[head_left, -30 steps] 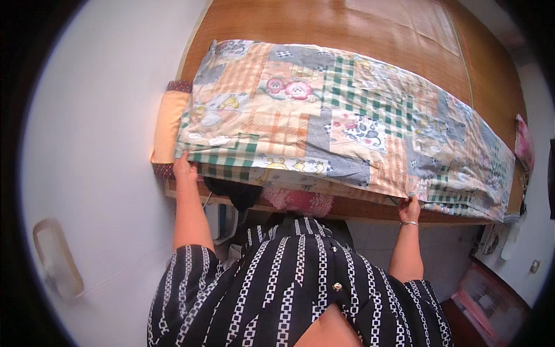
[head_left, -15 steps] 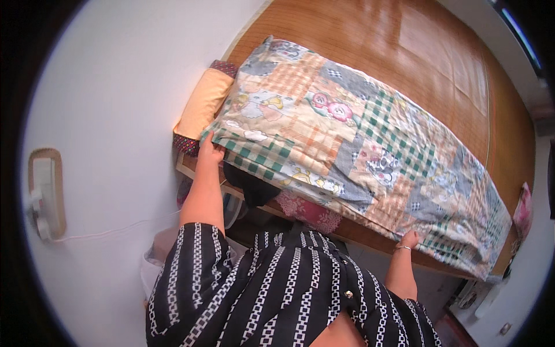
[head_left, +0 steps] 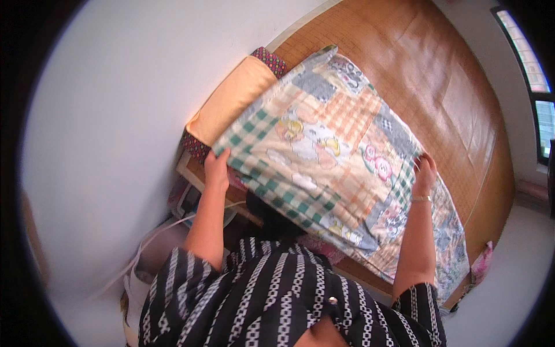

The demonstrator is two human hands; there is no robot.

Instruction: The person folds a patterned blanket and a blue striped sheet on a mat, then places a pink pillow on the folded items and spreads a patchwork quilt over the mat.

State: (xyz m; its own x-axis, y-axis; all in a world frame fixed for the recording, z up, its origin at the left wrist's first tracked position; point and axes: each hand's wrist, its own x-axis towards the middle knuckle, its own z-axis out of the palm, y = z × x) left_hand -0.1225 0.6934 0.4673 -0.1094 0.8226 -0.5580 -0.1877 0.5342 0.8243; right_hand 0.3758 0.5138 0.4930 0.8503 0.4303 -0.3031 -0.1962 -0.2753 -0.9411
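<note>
Head | woven bed mat | white wall | window

One patchwork quilt, one orange pillow (patterned trim), one woven mat — and two hands.

The patchwork quilt hides much of the orange pillow and both hands' fingertips.

Packages, labels, signs, screens: none visible.
The view contains no packaging, label, sign or screen that can be made out.
</note>
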